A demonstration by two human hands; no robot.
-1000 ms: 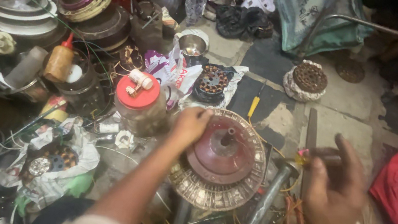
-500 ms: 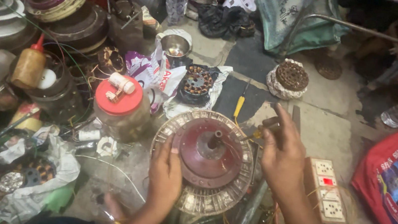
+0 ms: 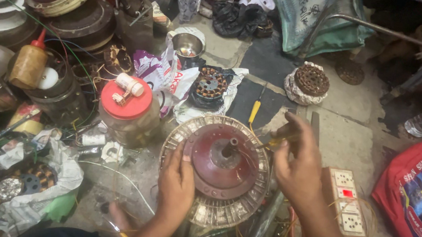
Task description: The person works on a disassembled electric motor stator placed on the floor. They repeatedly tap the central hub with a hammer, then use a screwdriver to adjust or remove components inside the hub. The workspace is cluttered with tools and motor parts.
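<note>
Red-painted motor hub [image 3: 224, 160] lay steadied under my flat, open left hand [image 3: 176, 181], so my right hand [image 3: 296, 164], pinching a yellow-handled screwdriver [image 3: 271, 140], could work its rim.

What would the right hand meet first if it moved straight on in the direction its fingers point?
Probably the yellow-handled screwdriver lying just beyond the right hand, whose fingers point up and left; depth is unclear, so it might pass over it.
</note>
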